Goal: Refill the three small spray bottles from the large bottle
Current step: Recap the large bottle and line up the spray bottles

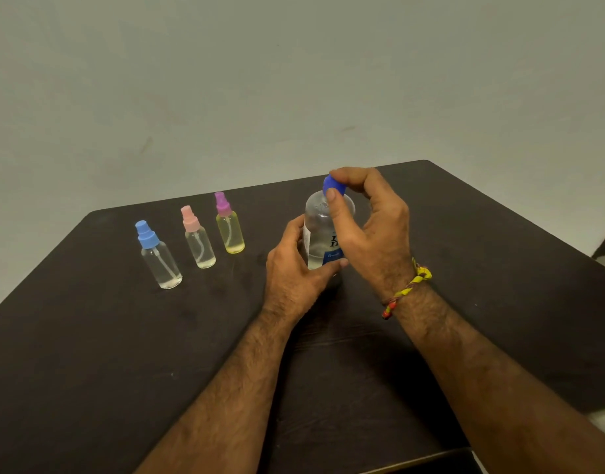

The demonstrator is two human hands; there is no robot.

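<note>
The large clear bottle [318,223] stands upright on the dark table [89,336], a little liquid at its bottom and a blue and white label on its side. My left hand [294,268] grips its lower body. My right hand [366,220] pinches its dark blue cap [329,184] with thumb and fingers. To the left, three small spray bottles stand capped in a row: a blue-capped one [157,256], a pink-capped one [198,239] and a purple-capped yellowish one [229,225].
A plain grey wall rises behind the table. The table's far edge runs just behind the bottles, and its right corner lies past my right hand. A yellow and red thread band [407,289] circles my right wrist.
</note>
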